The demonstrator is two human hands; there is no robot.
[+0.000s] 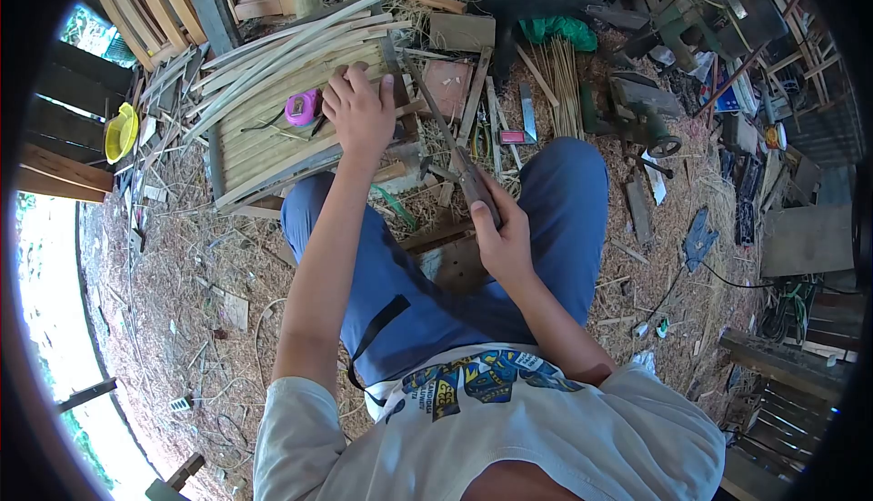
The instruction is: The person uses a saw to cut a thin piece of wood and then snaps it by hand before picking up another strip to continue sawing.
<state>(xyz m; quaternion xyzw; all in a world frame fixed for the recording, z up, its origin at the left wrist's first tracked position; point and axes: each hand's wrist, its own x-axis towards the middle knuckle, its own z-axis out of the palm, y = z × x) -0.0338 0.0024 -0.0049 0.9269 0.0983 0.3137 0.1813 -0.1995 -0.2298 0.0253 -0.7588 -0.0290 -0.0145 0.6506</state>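
Bamboo slats: long, flat, pale strips, many already split and stacked; work judged well under way, with shavings all around. Left hand lies on the stack's right end, fingers loosely curled and pressing, clasping nothing. Right hand, below-right of the stack, is clenched on a long knife with a dull steel blade. A pink tape measure sits on the stack.

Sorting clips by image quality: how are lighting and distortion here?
Head view: strong fisheye with a black rim; the lower left is blown out white; the left hand on the wooden slats and the right hand gripping the knife are evenly lit and sharp.
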